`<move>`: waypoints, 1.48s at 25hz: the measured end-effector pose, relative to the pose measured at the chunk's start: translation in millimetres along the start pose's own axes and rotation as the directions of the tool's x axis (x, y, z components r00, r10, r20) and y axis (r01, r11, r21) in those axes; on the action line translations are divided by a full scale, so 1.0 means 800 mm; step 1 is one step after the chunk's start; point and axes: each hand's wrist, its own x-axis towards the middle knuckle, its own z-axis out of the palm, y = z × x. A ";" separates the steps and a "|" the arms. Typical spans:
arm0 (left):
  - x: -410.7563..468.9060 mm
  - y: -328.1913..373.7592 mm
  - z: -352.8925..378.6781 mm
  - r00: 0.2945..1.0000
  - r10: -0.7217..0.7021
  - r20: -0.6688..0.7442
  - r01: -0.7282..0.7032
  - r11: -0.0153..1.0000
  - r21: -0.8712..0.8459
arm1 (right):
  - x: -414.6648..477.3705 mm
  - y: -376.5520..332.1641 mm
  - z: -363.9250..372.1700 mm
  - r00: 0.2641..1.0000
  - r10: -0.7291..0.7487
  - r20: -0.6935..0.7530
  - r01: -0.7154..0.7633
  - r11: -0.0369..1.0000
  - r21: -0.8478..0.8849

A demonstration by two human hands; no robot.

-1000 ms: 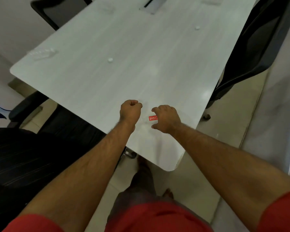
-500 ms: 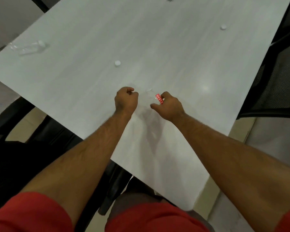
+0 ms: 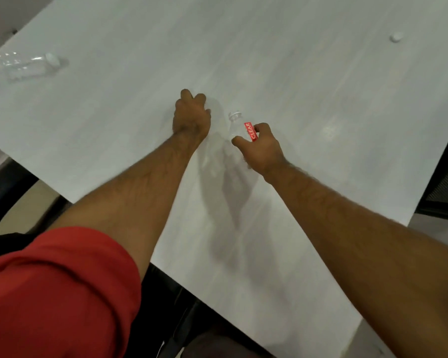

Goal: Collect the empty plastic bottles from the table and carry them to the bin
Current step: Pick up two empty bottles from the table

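Your right hand [image 3: 260, 148] grips the clear, red-labelled plastic bottle [image 3: 239, 127] mid-table, left hand [image 3: 192, 116] clenched; it looks light and crushable, so hold its body gently.

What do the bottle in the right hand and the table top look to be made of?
Bottle: thin clear plastic, glossy; the table shows through its wall, and it carries a red label.
Table: probably laminate with a pale grey wood-grain print, satin finish; faint streaks and soft light patches show. The core material cannot be told.
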 end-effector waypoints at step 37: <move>-0.933 -0.035 -0.109 0.915 -0.400 0.055 0.309 0.607 -0.732 | -0.694 0.287 -0.069 0.636 -0.515 0.575 0.643 0.765 -0.026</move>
